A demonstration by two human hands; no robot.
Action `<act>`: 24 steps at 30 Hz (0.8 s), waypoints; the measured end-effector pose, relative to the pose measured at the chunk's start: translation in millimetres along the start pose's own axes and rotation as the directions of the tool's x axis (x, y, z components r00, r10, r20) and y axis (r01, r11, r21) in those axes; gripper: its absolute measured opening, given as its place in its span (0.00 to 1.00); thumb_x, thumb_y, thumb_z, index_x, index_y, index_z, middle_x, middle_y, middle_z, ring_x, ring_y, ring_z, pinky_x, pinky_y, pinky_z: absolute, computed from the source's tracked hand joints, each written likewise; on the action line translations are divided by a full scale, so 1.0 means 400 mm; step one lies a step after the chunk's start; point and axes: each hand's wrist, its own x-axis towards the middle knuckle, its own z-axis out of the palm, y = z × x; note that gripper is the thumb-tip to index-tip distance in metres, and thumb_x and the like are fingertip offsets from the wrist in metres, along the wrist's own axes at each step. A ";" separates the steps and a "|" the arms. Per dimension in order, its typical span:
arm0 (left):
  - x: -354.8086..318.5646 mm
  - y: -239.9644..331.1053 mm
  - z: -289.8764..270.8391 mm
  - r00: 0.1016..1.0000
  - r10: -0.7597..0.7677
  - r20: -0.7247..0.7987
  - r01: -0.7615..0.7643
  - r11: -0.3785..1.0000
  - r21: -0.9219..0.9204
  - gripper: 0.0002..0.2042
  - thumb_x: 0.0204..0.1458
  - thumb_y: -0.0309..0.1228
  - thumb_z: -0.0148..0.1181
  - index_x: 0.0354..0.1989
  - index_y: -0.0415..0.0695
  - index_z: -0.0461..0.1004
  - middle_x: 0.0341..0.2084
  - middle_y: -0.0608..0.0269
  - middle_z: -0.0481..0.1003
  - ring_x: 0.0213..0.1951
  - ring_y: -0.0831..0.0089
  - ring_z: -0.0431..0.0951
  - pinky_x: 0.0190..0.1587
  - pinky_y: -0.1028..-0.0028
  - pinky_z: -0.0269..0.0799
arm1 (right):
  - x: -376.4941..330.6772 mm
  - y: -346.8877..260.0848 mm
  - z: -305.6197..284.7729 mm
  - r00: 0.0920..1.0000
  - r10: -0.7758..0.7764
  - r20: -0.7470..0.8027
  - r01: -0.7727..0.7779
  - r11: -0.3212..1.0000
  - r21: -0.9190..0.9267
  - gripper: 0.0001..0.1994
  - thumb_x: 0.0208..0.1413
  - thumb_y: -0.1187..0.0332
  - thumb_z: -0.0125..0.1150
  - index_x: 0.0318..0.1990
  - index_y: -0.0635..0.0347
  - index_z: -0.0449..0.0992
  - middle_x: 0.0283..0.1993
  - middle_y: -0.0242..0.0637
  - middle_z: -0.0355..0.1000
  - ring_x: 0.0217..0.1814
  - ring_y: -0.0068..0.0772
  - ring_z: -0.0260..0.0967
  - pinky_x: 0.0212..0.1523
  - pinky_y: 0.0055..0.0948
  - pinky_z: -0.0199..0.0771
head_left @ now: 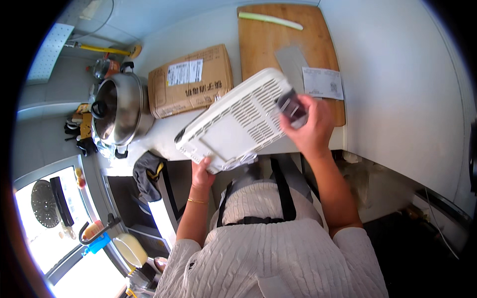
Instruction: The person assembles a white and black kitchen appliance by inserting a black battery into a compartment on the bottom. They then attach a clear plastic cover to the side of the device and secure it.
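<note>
Both of my hands hold up a white plastic appliance [238,124], a long flat casing with rows of slotted vents, tilted above the counter edge. My left hand [200,171] grips its lower left corner, thumb on the face. At the upper right end, my right hand [315,121] has thumb and fingers closed on a dark glossy piece [292,108]. Whether that piece is fixed to the casing or separate, I cannot tell. A loop of pale cord [241,161] lies along the lower edge of the casing.
Behind the appliance stands a cardboard box [191,82], with a lidded steel pot [119,109] to its left. The wooden cutting board [258,44] bears a pale green stalk [271,20], a flat grey blade [292,62] and a printed paper slip [323,83]. Utensils hang by the window at left.
</note>
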 end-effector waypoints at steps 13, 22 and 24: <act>0.060 -0.115 -0.138 0.975 -0.085 0.204 0.141 0.952 -0.273 0.49 0.32 0.54 0.67 0.65 0.45 0.54 0.58 0.56 0.64 0.59 0.57 0.65 0.62 0.60 0.62 | 0.010 -0.213 -0.083 0.948 -0.306 -0.084 0.317 0.902 0.294 0.23 0.38 0.61 0.69 0.44 0.50 0.70 0.47 0.31 0.76 0.36 0.27 0.71 0.34 0.27 0.65; 0.069 -0.118 -0.153 0.978 -0.027 0.205 0.105 0.918 -0.382 0.48 0.30 0.47 0.73 0.63 0.42 0.58 0.55 0.56 0.67 0.56 0.57 0.68 0.59 0.58 0.67 | 0.029 -0.231 -0.121 0.957 -0.276 -0.086 0.269 0.739 0.618 0.27 0.39 0.56 0.73 0.41 0.59 0.67 0.43 0.46 0.76 0.34 0.32 0.70 0.34 0.28 0.65; 0.060 -0.099 -0.140 0.977 -0.023 0.210 0.100 0.925 -0.366 0.47 0.30 0.46 0.73 0.62 0.42 0.59 0.55 0.57 0.68 0.55 0.57 0.69 0.58 0.58 0.67 | 0.029 -0.219 -0.122 0.983 -0.177 -0.040 0.150 0.672 0.725 0.29 0.37 0.59 0.72 0.44 0.62 0.64 0.44 0.49 0.74 0.36 0.28 0.66 0.37 0.26 0.63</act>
